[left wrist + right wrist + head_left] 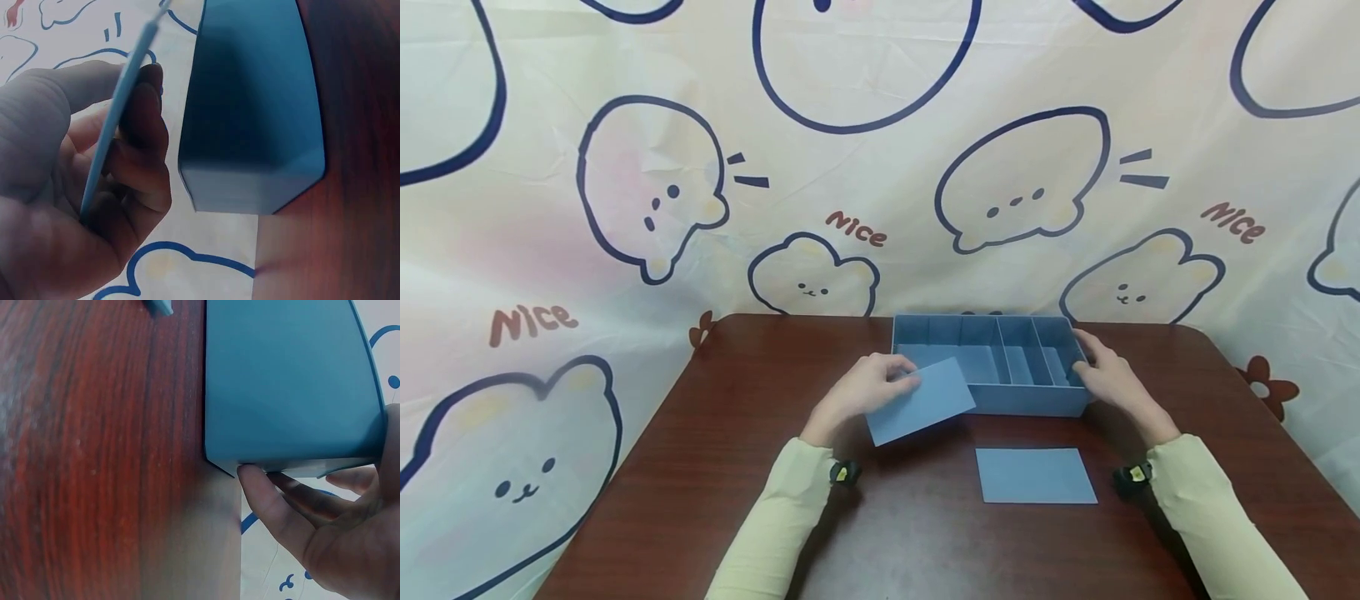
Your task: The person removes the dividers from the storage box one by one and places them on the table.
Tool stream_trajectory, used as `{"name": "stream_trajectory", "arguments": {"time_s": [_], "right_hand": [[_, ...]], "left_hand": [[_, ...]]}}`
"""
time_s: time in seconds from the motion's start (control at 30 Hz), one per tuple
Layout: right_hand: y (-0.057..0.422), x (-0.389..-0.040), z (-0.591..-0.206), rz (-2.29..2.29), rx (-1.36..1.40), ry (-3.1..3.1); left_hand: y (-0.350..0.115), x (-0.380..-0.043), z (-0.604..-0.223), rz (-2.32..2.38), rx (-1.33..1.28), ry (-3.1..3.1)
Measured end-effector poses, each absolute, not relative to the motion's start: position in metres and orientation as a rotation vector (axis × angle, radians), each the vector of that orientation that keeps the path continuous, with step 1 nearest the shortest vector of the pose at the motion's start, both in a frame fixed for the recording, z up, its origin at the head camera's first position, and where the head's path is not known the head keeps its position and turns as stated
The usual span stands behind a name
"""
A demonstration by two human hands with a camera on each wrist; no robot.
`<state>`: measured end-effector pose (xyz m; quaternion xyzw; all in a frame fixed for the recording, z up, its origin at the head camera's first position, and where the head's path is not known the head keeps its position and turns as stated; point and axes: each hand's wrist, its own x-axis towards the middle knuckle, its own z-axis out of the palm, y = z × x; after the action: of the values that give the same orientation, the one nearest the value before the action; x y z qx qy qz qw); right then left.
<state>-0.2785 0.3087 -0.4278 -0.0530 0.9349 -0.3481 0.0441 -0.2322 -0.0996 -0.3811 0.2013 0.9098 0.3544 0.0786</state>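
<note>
A blue divided storage box [985,400] stands at the back of the table, its open top facing up. Several upright partitions split its right part; the left part is wider. Just off the box's front left, my left hand [872,387] pinches a flat blue panel [921,404] between thumb and fingers, tilted above the table. In the left wrist view the panel [115,115] appears edge-on in the left hand [81,162]. My right hand [1108,375] holds the box's right end at the rim, and its fingers [275,509] touch the end wall.
A second flat blue panel [1037,477] lies on the dark red-brown wooden table [910,533], in front of the box. A cream cloth printed with cartoon bears [850,183] hangs behind the table and at both sides.
</note>
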Motion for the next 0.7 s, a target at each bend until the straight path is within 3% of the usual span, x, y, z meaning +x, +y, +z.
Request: {"name": "stream_trajectory", "arguments": {"time_s": [0.7], "right_hand": [[0.3096,-0.2789,-0.4265,-1.047,-0.147,2.869]], "left_hand": [[-0.0936,-0.2231,-0.3832,0.959,0.738,2.701]]}}
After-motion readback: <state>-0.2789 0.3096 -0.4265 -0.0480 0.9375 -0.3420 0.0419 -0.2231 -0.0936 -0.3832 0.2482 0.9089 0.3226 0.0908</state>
